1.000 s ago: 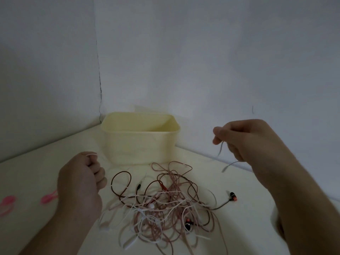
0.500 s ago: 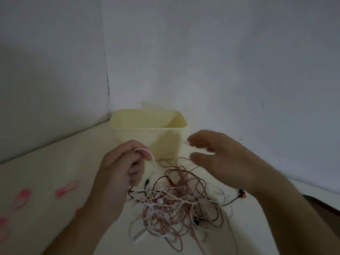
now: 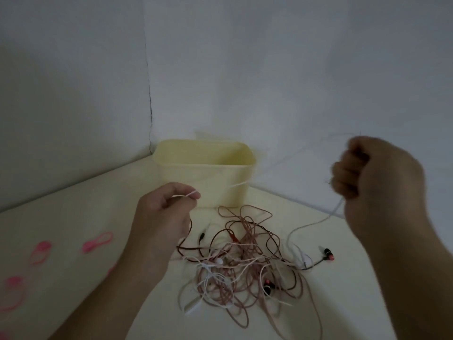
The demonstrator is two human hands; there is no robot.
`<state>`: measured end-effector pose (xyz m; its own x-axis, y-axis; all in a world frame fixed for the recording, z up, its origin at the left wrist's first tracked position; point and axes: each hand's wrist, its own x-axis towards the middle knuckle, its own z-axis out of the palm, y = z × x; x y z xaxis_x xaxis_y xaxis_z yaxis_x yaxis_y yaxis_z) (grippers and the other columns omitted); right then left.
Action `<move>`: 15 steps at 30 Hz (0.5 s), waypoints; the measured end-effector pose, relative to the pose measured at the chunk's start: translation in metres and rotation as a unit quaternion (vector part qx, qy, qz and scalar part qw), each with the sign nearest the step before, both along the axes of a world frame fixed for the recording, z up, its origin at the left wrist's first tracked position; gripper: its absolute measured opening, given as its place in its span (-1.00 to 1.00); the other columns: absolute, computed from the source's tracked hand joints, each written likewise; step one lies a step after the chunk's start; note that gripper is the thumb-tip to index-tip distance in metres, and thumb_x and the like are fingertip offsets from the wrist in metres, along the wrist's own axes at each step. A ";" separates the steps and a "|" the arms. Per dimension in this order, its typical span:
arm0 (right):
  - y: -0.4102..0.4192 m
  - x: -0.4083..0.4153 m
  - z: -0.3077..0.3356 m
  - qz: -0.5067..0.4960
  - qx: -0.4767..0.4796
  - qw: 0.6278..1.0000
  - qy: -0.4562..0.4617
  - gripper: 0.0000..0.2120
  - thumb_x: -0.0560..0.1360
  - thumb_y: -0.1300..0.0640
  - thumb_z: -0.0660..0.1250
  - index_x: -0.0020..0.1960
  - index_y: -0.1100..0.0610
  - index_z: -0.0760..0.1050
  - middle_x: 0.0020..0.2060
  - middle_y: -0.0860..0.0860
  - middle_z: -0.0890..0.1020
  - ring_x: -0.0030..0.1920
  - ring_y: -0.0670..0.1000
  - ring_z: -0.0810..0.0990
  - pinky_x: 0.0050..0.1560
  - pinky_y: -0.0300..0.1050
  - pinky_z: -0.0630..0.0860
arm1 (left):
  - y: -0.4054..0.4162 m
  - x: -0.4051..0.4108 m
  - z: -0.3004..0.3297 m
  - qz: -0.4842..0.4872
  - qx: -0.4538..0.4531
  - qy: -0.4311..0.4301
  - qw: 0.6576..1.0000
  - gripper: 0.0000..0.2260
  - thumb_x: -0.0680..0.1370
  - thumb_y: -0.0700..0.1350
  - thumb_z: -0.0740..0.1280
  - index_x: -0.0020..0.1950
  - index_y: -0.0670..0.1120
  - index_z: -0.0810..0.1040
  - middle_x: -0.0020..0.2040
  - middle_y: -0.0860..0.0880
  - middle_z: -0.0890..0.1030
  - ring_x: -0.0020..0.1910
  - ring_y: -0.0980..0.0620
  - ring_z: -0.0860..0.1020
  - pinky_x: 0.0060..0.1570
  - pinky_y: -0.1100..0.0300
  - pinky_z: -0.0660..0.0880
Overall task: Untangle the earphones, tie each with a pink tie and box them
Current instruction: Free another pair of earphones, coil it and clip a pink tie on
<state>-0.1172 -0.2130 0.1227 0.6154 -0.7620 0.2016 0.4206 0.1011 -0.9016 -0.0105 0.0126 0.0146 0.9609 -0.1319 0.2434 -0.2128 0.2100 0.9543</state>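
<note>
Swung out rightward, right hand [image 3: 377, 177] and left hand [image 3: 169, 207] each pinch the white cord [image 3: 306, 224] stretched between grips.

We see a pale yellow box [image 3: 204, 173], plain and without pattern, standing on a cream table [image 3: 73, 212] against grey-white walls [image 3: 269, 69] with a dark line running down the corner behind the box. In front of the box lies a tangle of earphones [image 3: 240, 261]: dusty pink, dark reddish-brown and white cables mixed together. To the right of the box's front, at the tangle's edge, we see a black earbud with a red tip [image 3: 328, 254]. A white cable [image 3: 308, 225] rises from the tangle, right of the box. Well to the left of the box, bright pink ties [image 3: 97, 242] lie on the cream surface.
</note>
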 end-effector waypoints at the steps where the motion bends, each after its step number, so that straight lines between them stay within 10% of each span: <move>1: -0.009 -0.004 0.001 -0.031 0.020 0.999 -0.005 -0.67 0.54 0.34 0.16 -0.33 0.03 0.29 -0.53 -0.07 0.21 -0.53 -0.03 0.11 -0.49 -0.17 0.01 | 0.002 0.003 0.000 -0.011 -0.040 0.035 0.999 -0.78 0.58 -0.39 0.28 -0.14 -0.15 0.63 -0.44 -0.01 0.20 -0.49 0.02 0.12 -0.39 0.13 0.06; 5: -0.025 -0.002 -0.007 -0.066 -0.082 0.979 0.173 -0.71 0.51 0.33 0.24 -0.37 0.14 0.41 -0.61 -0.05 0.31 -0.58 -0.02 0.22 -0.54 -0.21 0.14 | 0.008 0.006 0.003 -0.129 -0.136 0.095 0.978 -0.86 0.58 -0.26 0.23 -0.10 -0.18 0.57 -0.40 0.05 0.07 -0.50 0.10 0.04 -0.47 0.19 -0.02; 9: -0.001 0.004 -0.019 0.022 -0.419 0.794 0.440 -0.88 0.53 0.21 0.35 -0.07 0.18 0.68 -0.08 0.17 0.74 -0.16 0.09 0.61 -0.11 0.02 0.55 | 0.005 -0.003 0.007 -0.206 -0.118 0.063 0.969 -0.79 0.61 -0.12 0.26 -0.09 -0.22 0.59 -0.36 0.03 0.07 -0.45 0.08 0.02 -0.45 0.16 -0.05; 12: 0.028 0.005 -0.024 0.141 -0.516 0.738 0.412 -0.39 0.57 0.17 0.35 0.60 -0.02 0.33 0.49 -0.06 0.45 0.08 -0.18 0.52 -0.11 -0.42 0.48 | 0.001 -0.009 0.006 -0.172 -0.053 0.004 0.984 -0.73 0.66 -0.11 0.27 -0.06 -0.26 0.65 -0.37 -0.01 0.11 -0.44 0.04 0.05 -0.43 0.18 0.00; 15: 0.057 0.006 -0.029 0.309 -0.484 0.763 0.297 -0.39 0.62 0.09 0.39 0.60 -0.17 0.29 0.41 -0.21 0.52 0.21 -0.25 0.58 0.19 -0.29 0.58 | -0.003 -0.015 0.006 -0.152 0.021 -0.041 0.987 -0.79 0.59 -0.05 0.35 -0.07 -0.14 0.72 -0.43 -0.02 0.23 -0.46 0.03 0.12 -0.44 0.19 0.09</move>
